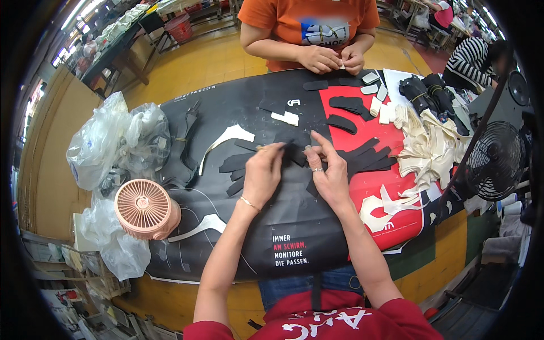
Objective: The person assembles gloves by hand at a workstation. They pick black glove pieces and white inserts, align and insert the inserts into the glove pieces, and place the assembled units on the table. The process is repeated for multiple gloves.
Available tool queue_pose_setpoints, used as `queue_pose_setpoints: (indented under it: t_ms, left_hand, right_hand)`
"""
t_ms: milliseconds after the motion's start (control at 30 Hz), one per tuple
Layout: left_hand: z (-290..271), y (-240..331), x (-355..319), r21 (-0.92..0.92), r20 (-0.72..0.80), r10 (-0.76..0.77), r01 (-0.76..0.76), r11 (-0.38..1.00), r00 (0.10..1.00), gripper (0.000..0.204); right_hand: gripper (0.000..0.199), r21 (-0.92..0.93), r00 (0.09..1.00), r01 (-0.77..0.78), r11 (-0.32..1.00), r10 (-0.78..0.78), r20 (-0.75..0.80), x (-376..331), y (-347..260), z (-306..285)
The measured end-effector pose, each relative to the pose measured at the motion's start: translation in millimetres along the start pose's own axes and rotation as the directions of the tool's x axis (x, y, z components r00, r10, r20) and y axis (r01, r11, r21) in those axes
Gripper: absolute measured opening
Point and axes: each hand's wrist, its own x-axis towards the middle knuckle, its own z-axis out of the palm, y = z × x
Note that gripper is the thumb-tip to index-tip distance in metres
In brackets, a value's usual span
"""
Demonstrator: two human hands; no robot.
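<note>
Between my two hands, a small black fabric piece (294,152) is held just above the black table cover; its outline is blurred. My left hand (262,174) is closed, pinching its left edge between thumb and fingers. On the other side my right hand (329,174) has its thumb against the piece and its index finger stretched past it. Black fabric strips (232,164) lie fanned out beside my left hand. More dark strips (368,158) spread out to the right of my right hand, partly on the red area.
White curved cut pieces (226,136) lie to the left. A pink fan (146,209) and plastic bags (122,139) stand at the left edge. Cream fabric pieces (428,150) pile up at right, near a black fan (494,161). Across the table, a person in orange (309,34) handles a small white piece.
</note>
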Motion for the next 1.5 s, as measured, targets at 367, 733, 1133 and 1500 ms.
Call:
queue_pose_setpoints:
  t_ms: [367, 733, 1133, 1500]
  left_hand:
    - [-11.4, -43.4, 11.9, -0.764, 0.186, -0.591, 0.493, 0.415, 0.785, 0.039]
    - [-14.3, -20.0, 12.2, -0.624, 0.158, -0.43, 0.427, 0.654, 0.889, 0.027]
    - [5.1, 1.3, -3.9, 0.041, -0.024, 0.107, -0.106, 0.993, 0.994, 0.018]
    - [-75.2, 61.6, -16.0, 0.315, -0.191, 0.408, -0.339, 0.887, 0.893, 0.077]
  right_hand:
    - [0.035, -0.219, 0.997, 0.078, 0.973, -0.07, 0.045, -4.3, -3.4, 1.1]
    - [0.031, -0.26, 0.995, 0.103, 0.96, -0.095, 0.043, -4.7, -3.7, 0.6]
    - [0.03, -0.234, 0.996, 0.091, 0.968, -0.086, 0.032, -1.4, 2.8, 3.4]
    - [0.053, 0.398, 0.826, -0.19, 0.898, -0.073, 0.559, -27.8, -59.5, -39.0]
